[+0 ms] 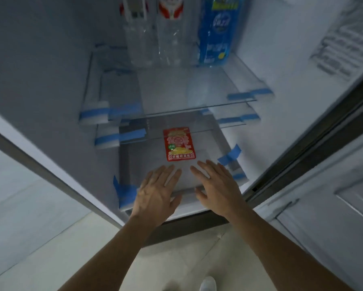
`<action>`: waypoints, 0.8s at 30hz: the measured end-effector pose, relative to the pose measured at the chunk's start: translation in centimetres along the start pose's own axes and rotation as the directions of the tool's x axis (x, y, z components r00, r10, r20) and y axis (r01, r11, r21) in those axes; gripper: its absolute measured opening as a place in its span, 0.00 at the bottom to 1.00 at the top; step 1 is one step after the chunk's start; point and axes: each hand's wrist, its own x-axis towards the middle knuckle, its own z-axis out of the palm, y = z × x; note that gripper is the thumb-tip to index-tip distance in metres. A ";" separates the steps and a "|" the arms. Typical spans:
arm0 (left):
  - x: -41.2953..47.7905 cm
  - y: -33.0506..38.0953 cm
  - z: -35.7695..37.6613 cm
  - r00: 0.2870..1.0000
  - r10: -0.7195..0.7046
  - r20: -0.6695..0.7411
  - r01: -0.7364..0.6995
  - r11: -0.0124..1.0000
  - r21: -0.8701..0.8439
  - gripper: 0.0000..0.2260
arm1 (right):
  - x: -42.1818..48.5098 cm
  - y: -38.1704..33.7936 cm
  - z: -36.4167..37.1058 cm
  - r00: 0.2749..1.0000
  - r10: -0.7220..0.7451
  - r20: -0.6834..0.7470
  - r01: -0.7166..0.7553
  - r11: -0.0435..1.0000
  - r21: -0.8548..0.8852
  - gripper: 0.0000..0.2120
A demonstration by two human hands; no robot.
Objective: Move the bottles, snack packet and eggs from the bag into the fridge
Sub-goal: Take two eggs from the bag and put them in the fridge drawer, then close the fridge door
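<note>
Looking down into an open fridge [50,80], the whole view softly blurred. Left hand [155,194] and right hand [216,187] both flat, palms down, fingers spread wide and holding nothing, hovering at or on the front edge of the lowest compartment; whether touching its surface or just above it, impossible to tell. Between and just beyond the fingertips, a red snack packet [179,144] lying flat, apart from both hands, print facing up but too blurred to read. Hard to say whether lying on a clear cover or on the drawer floor beneath, given the stacked glass edges above it.

Higher up, on a glass shelf [197,106], two clear bottles [153,38] with red-and-white labels, side by side, and just to their right a blue bottle [216,32]; all three cut off by the top of the frame, caps out of sight. Lettering on the blue label not legible.

Strips of blue tape [124,194] at the shelf ends and drawer corners, over white padding.

On the right, the fridge's door seal as a dark band, and past it a white panelled door [334,217], partly cut by the frame edge. A printed sheet [344,36] on the inner right wall, text smeared beyond reading.

Pale tiled floor [61,248] below, and at the bottom edge a white shoe [208,284], only its toe showing. No eggs or bag anywhere in view.
</note>
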 end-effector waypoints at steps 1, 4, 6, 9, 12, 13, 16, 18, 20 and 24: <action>-0.2 0.2 -1.1 0.999 0.027 -0.035 -0.027 1.000 -0.011 0.29 | -0.4 -0.5 -1.5 0.999 0.007 -0.047 -0.008 1.000 -0.009 0.32; -0.2 1.3 -4.9 0.985 0.111 -0.133 -0.117 0.993 -0.034 0.29 | -1.7 -1.9 -5.4 0.987 0.008 -0.160 -0.017 0.999 -0.050 0.30; 0.1 2.0 -7.3 0.972 0.155 -0.179 -0.164 0.986 -0.039 0.28 | -2.4 -2.7 -7.6 0.979 0.014 -0.202 -0.029 0.997 -0.070 0.27; 1.2 3.0 -10.3 0.948 0.205 -0.244 -0.229 0.970 -0.076 0.26 | -3.6 -3.4 -11.4 0.957 0.037 -0.289 -0.070 0.992 -0.103 0.26; 2.4 5.4 -12.9 0.905 0.284 -0.318 -0.331 0.938 -0.104 0.27 | -5.7 -3.3 -15.5 0.912 0.067 -0.405 -0.138 0.979 -0.148 0.25; 2.7 6.8 -13.7 0.881 0.324 -0.345 -0.382 0.917 -0.115 0.27 | -6.8 -3.2 -16.9 0.895 0.086 -0.437 -0.173 0.971 -0.163 0.24; 3.2 11.7 -15.7 0.798 0.449 -0.403 -0.535 0.835 -0.128 0.28 | -10.7 -2.3 -20.4 0.859 0.158 -0.487 -0.296 0.930 -0.219 0.24; 3.4 15.4 -16.2 0.730 0.515 -0.450 -0.625 0.769 -0.135 0.28 | -13.8 -1.5 -22.5 0.835 0.228 -0.502 -0.387 0.890 -0.240 0.24; 3.2 19.5 -16.4 0.646 0.579 -0.497 -0.721 0.677 -0.149 0.28 | -17.5 -0.6 -24.4 0.799 0.301 -0.521 -0.481 0.839 -0.253 0.24; 1.8 27.4 -15.8 0.499 0.683 -0.533 -0.851 0.502 -0.153 0.26 | -26.0 0.7 -26.9 0.687 0.452 -0.570 -0.669 0.700 -0.251 0.23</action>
